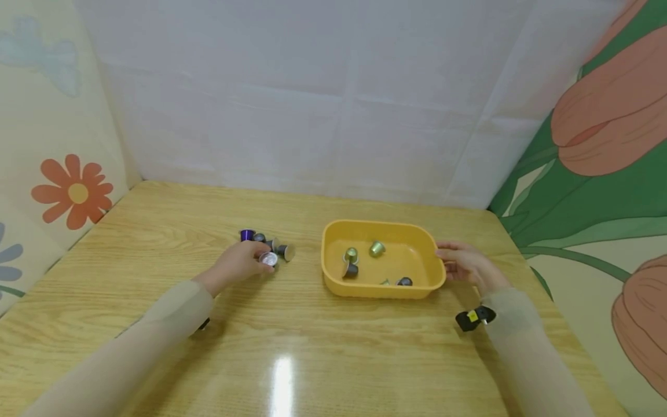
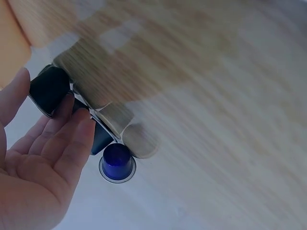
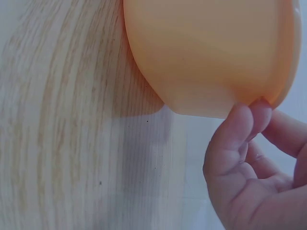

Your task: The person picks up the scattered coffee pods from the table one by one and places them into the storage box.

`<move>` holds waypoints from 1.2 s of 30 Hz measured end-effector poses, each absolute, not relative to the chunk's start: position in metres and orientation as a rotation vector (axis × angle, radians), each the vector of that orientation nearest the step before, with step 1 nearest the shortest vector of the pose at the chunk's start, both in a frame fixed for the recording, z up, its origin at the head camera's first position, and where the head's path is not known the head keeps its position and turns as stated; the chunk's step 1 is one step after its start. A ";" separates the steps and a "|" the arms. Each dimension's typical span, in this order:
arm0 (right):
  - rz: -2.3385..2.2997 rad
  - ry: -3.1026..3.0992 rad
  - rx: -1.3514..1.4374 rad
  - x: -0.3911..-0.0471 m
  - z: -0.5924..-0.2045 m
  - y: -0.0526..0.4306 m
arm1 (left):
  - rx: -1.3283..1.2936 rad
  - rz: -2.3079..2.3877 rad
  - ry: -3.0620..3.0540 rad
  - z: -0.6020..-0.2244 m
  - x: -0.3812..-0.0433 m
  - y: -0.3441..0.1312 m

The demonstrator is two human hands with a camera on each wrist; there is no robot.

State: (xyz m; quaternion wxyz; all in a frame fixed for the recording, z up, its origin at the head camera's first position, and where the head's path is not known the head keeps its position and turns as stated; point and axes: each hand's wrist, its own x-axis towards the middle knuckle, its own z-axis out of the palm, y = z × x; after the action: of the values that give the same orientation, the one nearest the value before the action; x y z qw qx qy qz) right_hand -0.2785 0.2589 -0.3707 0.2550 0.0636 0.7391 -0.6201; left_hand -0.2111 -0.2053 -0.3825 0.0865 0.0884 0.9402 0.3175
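In the head view, my left hand point(image 1: 241, 264) pinches a coffee capsule point(image 1: 268, 259) with its silver lid turned up, at the near side of a small cluster of capsules. The left wrist view shows this capsule point(image 2: 49, 90) as dark-bodied, between thumb and fingers. A purple-blue capsule point(image 2: 117, 161) stands lid-down beside the cluster, and a dark capsule point(image 1: 283, 251) lies on its side to the right. My right hand point(image 1: 471, 265) grips the right end of a yellow plastic bin point(image 1: 383, 291), fingertips at its rim. Inside lie green capsules point(image 1: 377, 249) and dark capsules point(image 1: 351, 270).
The bin stands on a wood-grain table point(image 1: 333, 347), right of the cluster. A white sheet point(image 1: 312, 116) hangs behind the table, and floral panels point(image 1: 589, 231) flank it on both sides. A black device point(image 1: 474, 318) sits at the right wrist.
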 end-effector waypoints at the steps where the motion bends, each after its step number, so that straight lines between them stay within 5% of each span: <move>1: -1.686 2.006 0.175 -0.279 -0.371 0.259 | 0.262 0.947 2.808 -0.382 -0.211 -0.206; 36: -1.689 2.014 0.134 -0.277 -0.373 0.259 | 0.252 1.242 2.808 -0.353 -0.198 -0.189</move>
State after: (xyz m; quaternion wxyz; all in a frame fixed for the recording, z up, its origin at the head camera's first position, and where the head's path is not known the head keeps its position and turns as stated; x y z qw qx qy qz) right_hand -0.2772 0.2587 -0.3726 0.2523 0.0491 0.7405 -0.6210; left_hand -0.1980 -0.1891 -0.3530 0.0307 0.0818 0.9111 0.4029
